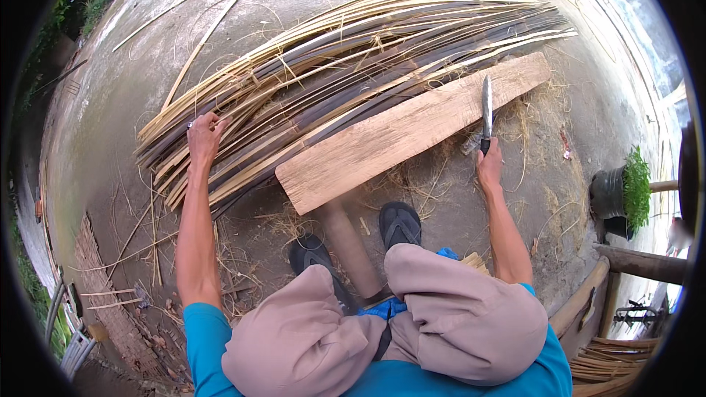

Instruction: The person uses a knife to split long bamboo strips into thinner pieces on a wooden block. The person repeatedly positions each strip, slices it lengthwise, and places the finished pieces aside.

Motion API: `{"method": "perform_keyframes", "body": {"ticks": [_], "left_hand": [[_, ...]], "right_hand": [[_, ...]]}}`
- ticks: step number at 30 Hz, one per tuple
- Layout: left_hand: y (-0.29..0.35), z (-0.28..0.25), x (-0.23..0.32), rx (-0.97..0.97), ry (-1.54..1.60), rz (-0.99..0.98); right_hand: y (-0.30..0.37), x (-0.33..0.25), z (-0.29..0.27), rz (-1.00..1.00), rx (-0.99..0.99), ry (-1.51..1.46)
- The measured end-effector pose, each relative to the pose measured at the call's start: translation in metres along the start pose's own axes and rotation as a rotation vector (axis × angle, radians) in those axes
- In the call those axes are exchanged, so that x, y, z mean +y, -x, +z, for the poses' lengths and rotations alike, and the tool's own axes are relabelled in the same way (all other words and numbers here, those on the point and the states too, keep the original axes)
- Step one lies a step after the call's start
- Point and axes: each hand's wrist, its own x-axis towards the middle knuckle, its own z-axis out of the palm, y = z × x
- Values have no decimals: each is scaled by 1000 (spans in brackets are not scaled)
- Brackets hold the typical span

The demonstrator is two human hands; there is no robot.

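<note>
My right hand (pixel 490 165) is wrapped round the dark handle of a knife (pixel 487 106). Its blade points away from me, over the right part of a wooden plank (pixel 412 129). At the left end of a large pile of split bamboo strips (pixel 353 51), my left hand (pixel 204 136) has its fingers curled closed at the strip ends. It seems to pinch a thin bamboo strip, though the fingers partly hide it. Light and dark strips lie side by side in the pile, tied in places. The plank lies slanted along the near side of the pile.
My sandalled feet (pixel 401 224) rest near the plank, with a round post (pixel 349 246) between them. Fine shavings (pixel 544 213) litter the ground. A potted plant (pixel 636 190) stands at right, near a wooden rail (pixel 643 265). Rough bark (pixel 110 301) lies at lower left.
</note>
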Motion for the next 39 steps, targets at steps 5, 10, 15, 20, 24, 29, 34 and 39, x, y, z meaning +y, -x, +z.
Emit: {"method": "perform_keyframes", "body": {"ticks": [5,10,15,20,24,29,34,39], "left_hand": [[19,38,19,273,-179,5],[50,82,-2,-43,22,-33],[47,74,11,-127,147,-174],[36,61,-4,-255,321,-205],[29,45,-2,-172,422,-82],[31,19,3,-155,271,65],[35,-39,48,-303,142,-5],[64,-105,75,-350,804,-65]], "right_hand": [[1,6,0,-14,10,19],[2,-2,5,-20,-5,21],[2,4,0,-34,17,49],[0,-2,-1,-45,17,51],[3,-1,-3,-28,5,44],[1,2,2,-37,6,53],[-3,10,-4,8,-51,0],[-2,18,-8,105,109,-103]]}}
